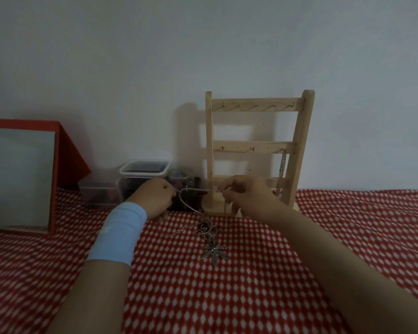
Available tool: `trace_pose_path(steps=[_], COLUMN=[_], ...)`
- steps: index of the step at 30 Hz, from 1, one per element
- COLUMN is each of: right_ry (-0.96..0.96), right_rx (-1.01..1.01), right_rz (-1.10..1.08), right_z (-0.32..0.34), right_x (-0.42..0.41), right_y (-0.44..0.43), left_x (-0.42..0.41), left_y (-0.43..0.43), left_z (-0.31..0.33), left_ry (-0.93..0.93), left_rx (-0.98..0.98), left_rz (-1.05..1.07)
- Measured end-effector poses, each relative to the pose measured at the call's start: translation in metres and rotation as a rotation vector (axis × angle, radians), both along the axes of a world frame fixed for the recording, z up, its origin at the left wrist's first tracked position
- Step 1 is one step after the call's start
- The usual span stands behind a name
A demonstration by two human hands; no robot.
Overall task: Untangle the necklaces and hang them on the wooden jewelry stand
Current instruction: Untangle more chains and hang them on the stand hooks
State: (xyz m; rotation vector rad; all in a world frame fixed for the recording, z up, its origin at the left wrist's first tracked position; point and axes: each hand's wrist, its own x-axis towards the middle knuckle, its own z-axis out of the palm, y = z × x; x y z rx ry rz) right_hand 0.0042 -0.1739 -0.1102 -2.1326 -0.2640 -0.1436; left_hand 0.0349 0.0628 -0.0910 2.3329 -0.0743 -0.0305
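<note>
A wooden jewelry stand [257, 145] with rows of small hooks stands upright against the wall. One silver chain [281, 169] hangs from the right end of its middle bar. My left hand [155, 198] and my right hand [246, 196] each pinch a thin chain [193, 190] stretched between them in front of the stand's base. Below them a tangled heap of necklaces [206, 229] lies on the cloth, with a silver leaf pendant [214, 254] at its near end.
A red-and-white patterned cloth [227, 297] covers the surface. A red-framed mirror [19, 177] leans at the left. Clear plastic containers [143, 179] with dark contents stand against the wall between the mirror and the stand.
</note>
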Motion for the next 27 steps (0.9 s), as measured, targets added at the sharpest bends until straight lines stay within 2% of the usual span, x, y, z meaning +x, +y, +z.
trace_pose_path(steps=[2,4,7,10,12,15,20,23,25,27], right_ry=[0.055,0.078,0.186,0.381,0.364,0.327,0.456,0.448,0.412,0.429], right_rx=[0.009,-0.081,-0.439,-0.812,-0.910,-0.845,-0.531,-0.396,-0.394,-0.484], right_rz=[0.072,0.116,0.095,0.045,0.042,0.088,0.189,0.140,0.036,-0.035], right_z=[0.000,0.002,0.010,0.012,0.006,-0.001,0.009,0.014,0.012,0.010], right_x=[-0.005,-0.008,-0.015,-0.023,-0.026,-0.031,-0.042,-0.049,-0.049,-0.047], right_y=[0.009,0.017,0.025,0.037,0.044,0.043,0.018,-0.001,-0.014,-0.026], left_x=[-0.001,-0.003,-0.017,-0.033,-0.040,-0.047,-0.047,-0.047,-0.050,-0.051], left_y=[0.012,0.026,0.025,0.004,-0.015,-0.038,-0.044,-0.047,-0.053,-0.059], left_z=[-0.006,-0.009,-0.007,-0.010,-0.016,-0.030,-0.049,-0.048,-0.047,-0.048], left_ry=[0.032,0.010,-0.071,-0.153,-0.132,-0.116,-0.148,-0.186,-0.207,-0.239], left_rx=[-0.011,0.107,0.386,0.335,0.276,0.279,0.355,0.426,0.498,0.521], left_rz=[0.075,0.120,0.091,-0.071,-0.237,-0.392,-0.433,-0.458,-0.465,-0.454])
